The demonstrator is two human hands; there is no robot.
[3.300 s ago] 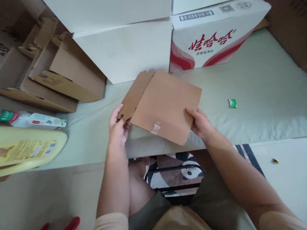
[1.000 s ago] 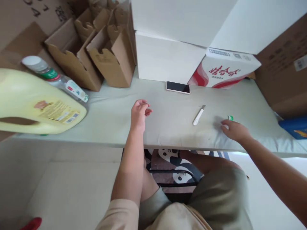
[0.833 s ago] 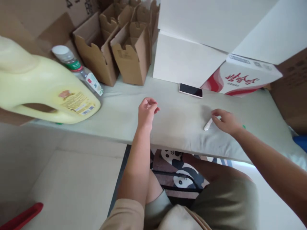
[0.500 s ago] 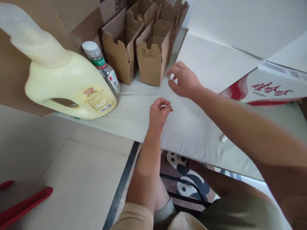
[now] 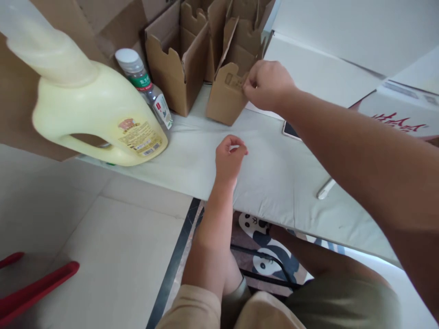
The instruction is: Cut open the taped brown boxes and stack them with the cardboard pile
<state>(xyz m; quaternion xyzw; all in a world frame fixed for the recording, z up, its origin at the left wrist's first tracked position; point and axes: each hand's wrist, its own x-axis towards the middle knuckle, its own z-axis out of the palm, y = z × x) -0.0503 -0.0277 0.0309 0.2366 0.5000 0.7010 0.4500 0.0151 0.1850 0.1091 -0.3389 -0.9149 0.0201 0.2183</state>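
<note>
Right hand [image 5: 270,87] pinching cardboard box [image 5: 224,103]; left hand [image 5: 229,160] half curled.

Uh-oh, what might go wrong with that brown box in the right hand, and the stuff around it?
The box might slip or bend, since the right hand has it only by one front corner. Another open box stands close by, so a sideways swing could knock it. And the yellow jug sits near the front edge of the table, so a bump might push it off.
</note>
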